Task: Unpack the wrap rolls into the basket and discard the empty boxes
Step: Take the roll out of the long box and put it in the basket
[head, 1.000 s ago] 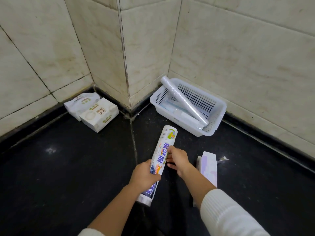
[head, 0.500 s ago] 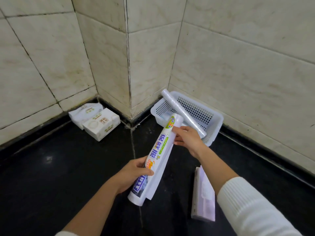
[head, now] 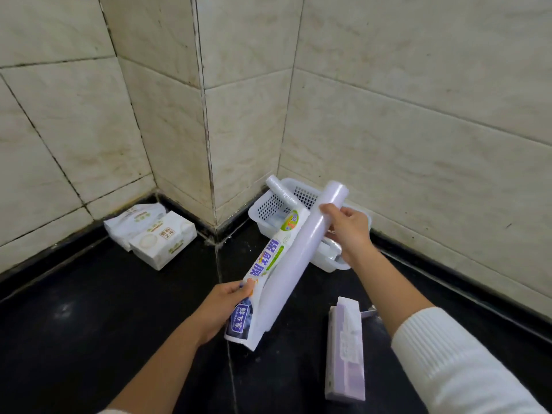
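Observation:
My left hand (head: 222,309) grips the lower part of a long printed wrap box (head: 265,273) held up at a slant. My right hand (head: 348,228) holds the upper part of a white wrap roll (head: 301,255), which sticks most of the way out of the box's open side. Behind them a white perforated basket (head: 268,204) sits on the black floor in the wall corner. A clear wrap roll (head: 282,194) leans on the basket's left rim, and more rolls lie inside, partly hidden by my right hand.
A flat lilac box (head: 345,351) lies on the black floor at the right, near my right forearm. Two white tissue packs (head: 152,231) rest against the tiled wall at the left. Tiled walls close the space behind and to the right.
My right hand has drawn the white roll up and out of the printed box. The box has risen with my left hand, toward the basket.

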{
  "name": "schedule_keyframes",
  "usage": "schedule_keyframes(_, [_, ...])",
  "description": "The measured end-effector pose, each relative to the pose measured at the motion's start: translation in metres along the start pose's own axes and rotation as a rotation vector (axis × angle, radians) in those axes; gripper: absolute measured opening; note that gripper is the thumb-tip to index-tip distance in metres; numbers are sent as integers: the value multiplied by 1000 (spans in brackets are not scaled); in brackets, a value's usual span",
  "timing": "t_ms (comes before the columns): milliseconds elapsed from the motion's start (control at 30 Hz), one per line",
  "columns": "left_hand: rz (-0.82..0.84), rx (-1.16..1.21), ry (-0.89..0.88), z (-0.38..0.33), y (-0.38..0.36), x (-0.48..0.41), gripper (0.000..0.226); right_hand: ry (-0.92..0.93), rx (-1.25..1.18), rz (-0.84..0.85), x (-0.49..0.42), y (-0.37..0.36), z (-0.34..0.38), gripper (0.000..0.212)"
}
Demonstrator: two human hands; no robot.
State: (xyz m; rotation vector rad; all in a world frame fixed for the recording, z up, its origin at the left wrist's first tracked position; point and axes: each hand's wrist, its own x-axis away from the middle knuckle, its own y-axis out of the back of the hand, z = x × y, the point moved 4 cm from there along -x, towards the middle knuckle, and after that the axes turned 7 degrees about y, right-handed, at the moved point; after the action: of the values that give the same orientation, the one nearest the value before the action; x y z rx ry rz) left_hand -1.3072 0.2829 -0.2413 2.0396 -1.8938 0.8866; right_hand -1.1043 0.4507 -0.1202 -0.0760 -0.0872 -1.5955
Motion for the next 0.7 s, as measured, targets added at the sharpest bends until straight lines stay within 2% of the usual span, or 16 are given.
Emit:
schedule_keyframes(100, [7,-114,66,10,8,-4,39,84,-36,-59,-14,23,31,30])
schedule_keyframes(233, [47,-274,115,15,-2,-14,20,237,-36,-48,-28,39,77,24])
schedule_keyframes(300, [65,-391,168,14,-14,-16,19,307,-14,-33,-33,39,95,18])
schedule_keyframes(400, [211,-677,315,16,-29,-18,10,398,63,-7,-39,37,117,20])
schedule_keyframes(500, [265,-879,446,12,-33,-30,52,485,144,24,-44,32,134,30])
schedule_keyframes(567, [187,-939,419,1,-36,-42,61,540,207,48,-49,26,141,29])
schedule_keyframes(700, [-52,-895,107,-43,-42,-77,42,573,304,109,-64,15,138,30])
